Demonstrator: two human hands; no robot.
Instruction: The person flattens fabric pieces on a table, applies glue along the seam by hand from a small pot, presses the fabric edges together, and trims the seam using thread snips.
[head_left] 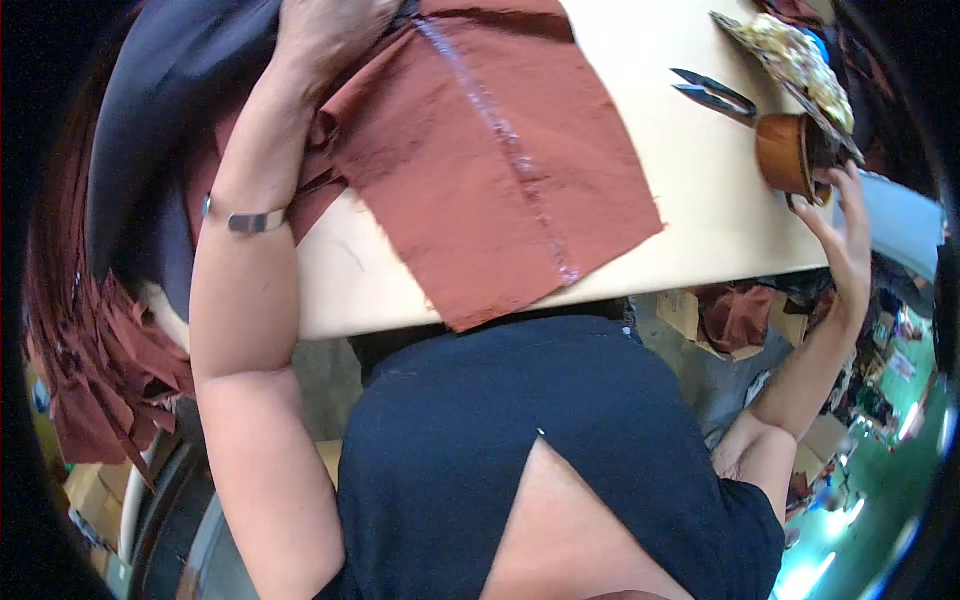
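Observation:
My left hand (335, 35) is at the top edge of the view, on the rust-brown cloth (500, 160) beside dark fabric; its fingertips are out of sight or cut off. The cloth lies on the table with a whitish, shiny streak down its middle and frayed edges. My right hand (845, 235) is at the near side of a brown cup (783, 155), fingers spread by its handle and rim. Whether they grip the cup I cannot tell. Across the cup's mouth lies a stick-like thing crusted with yellowish-white material (800, 65).
Black thread snips (713, 95) lie left of the cup on the pale table (690, 180). Dark fabric (150, 150) and rust-brown strips (110, 370) hang over the left side. Below the table's near edge, a cardboard box (785, 320) holds brown cloth.

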